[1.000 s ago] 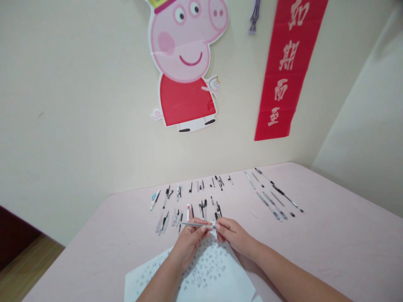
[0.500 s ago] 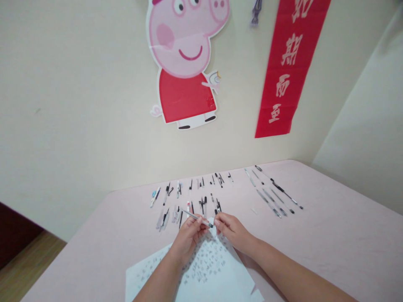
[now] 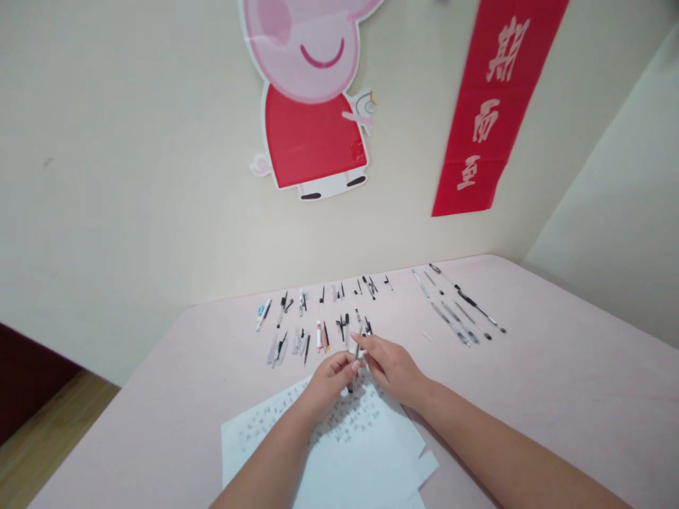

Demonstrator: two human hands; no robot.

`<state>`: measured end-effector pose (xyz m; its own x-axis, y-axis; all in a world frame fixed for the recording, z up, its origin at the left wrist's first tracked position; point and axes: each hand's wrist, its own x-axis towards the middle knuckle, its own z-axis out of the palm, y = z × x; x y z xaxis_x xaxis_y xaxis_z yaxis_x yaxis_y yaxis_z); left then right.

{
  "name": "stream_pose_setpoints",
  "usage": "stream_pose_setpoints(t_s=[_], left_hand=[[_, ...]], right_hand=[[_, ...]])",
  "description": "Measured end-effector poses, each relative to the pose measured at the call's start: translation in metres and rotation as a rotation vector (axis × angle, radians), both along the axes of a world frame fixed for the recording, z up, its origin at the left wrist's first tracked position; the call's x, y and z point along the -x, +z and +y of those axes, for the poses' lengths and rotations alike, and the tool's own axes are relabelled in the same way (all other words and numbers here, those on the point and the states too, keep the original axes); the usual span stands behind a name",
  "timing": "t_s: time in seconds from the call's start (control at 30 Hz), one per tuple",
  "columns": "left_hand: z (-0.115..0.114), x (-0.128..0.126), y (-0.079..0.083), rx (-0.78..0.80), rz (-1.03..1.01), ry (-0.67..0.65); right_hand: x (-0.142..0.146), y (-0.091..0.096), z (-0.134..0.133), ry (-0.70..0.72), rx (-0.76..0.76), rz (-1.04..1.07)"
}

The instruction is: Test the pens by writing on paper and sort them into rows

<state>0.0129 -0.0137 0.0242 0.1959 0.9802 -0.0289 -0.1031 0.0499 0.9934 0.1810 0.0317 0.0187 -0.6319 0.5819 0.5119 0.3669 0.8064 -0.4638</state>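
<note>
Above the paper, my left hand [image 3: 333, 382] grips a slim clear pen [image 3: 357, 351] between thumb and fingers. It stands nearly upright, its black end pointing down toward the sheet. My right hand [image 3: 395, 365] has its fingers closed at the pen's upper part; the fingertips are partly hidden. Beneath both hands lies a white sheet of paper [image 3: 366, 466] covered with rows of small dark handwriting, partly hidden by my left forearm. Just beyond my hands are black pen parts [image 3: 344, 329] and a white-and-red pen [image 3: 319, 336].
Two rows of pen parts, caps and refills [image 3: 302, 302] lie across the pink tabletop [image 3: 556, 396]. Several whole pens [image 3: 450, 323] rest at the right. A small pale strip [image 3: 426, 336] sits near them. The wall behind carries a pink pig cutout [image 3: 315, 134] and a red banner [image 3: 477, 141].
The pen has swung from slanting leftward to nearly upright in my left hand. My right fingers have moved onto its upper part. The camera view has tilted down slightly.
</note>
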Motion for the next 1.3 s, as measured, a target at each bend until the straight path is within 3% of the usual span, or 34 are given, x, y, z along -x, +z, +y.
stream_pose_setpoints(t_s=[0.23, 0.4, 0.6, 0.8, 0.97, 1.13, 1.3], left_hand=[[0.000, 0.001, -0.004, -0.044, 0.084, -0.109], [0.001, 0.001, -0.005, -0.030, 0.093, -0.083], [0.001, 0.001, -0.006, 0.005, -0.036, -0.034], [0.006, 0.002, -0.011, 0.008, -0.172, 0.026], [0.008, 0.004, -0.014, 0.017, -0.205, 0.040], [0.008, 0.004, -0.017, -0.001, -0.194, 0.044], [0.007, 0.003, -0.018, -0.004, -0.148, 0.052]], right_hand=[[0.002, -0.002, -0.002, -0.084, 0.027, -0.001], [0.000, -0.002, -0.001, -0.223, 0.041, 0.093], [-0.004, 0.005, -0.020, -0.294, 0.333, 0.395], [-0.001, 0.010, -0.042, -0.133, 0.635, 0.574], [0.006, 0.014, -0.058, 0.017, 0.869, 0.400], [0.015, 0.005, -0.073, 0.020, 0.827, 0.092], [0.016, -0.005, -0.078, -0.020, 0.682, 0.017]])
